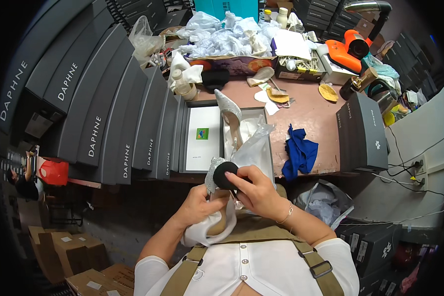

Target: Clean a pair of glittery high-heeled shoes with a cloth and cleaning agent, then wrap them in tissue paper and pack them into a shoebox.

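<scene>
Two bare hands are meeting just before the near edge of the reddish-brown counter [313, 111], both forearms angling inward and upward. The left hand [195, 206] is curling around a silver glittering shoe [210, 178], gripping it in front of that edge, with soft white material [202, 232] hanging below. The right hand [256, 190] is bending at the wrist and holding a round black pad [225, 175] against the shoe, its index fingertip pressing on the pad; where its thumb is resting, I cannot tell. Pad and fingers are covering much of the shoe.

An open dark-grey cardboard box [182, 143] is lying along the near edge, a matching pointed silver shoe [229, 106] resting in its right half beside translucent white wrapping [254, 140]. Stacked dark-grey boxes [116, 108] are blocking the counter's left side. A crumpled royal-blue cloth [299, 150] is lying near the near edge, right of the open box; a closed dark-grey box [362, 133] is standing by the right edge. Crumpled white paper [222, 37] is filling a purple carton [232, 67] toward the far edge.
</scene>
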Demonstrator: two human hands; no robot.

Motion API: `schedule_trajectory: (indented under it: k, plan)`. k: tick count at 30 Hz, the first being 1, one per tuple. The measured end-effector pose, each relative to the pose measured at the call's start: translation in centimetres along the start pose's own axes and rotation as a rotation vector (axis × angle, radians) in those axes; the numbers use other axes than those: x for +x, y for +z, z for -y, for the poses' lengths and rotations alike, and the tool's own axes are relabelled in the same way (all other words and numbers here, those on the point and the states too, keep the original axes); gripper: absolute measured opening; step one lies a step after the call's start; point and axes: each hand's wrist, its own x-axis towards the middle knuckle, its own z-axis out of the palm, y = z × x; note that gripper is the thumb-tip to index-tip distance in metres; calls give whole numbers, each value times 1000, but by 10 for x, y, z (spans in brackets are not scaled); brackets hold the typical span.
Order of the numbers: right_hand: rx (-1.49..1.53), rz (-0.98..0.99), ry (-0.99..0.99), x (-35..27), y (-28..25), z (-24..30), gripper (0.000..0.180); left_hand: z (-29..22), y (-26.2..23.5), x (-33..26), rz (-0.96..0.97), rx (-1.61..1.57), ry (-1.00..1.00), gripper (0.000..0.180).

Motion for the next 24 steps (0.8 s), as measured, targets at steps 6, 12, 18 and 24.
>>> schedule_trajectory:
  k: [6,12,18,24]
  plan:
    - [636,193,235,-23,6,2,39,13,-18,0,123,-111,-114,20]
    - [688,-382,537,-16,-54,-37,29,-2,-34,1,48,-541,-68,28]
    - [-318,-347,372,-13,-70,-169,46,-13,-40,14,185,-58,-4,32]
    - [918,350,513,19,-41,-44,46,-69,3,20,225,1316,535,23]
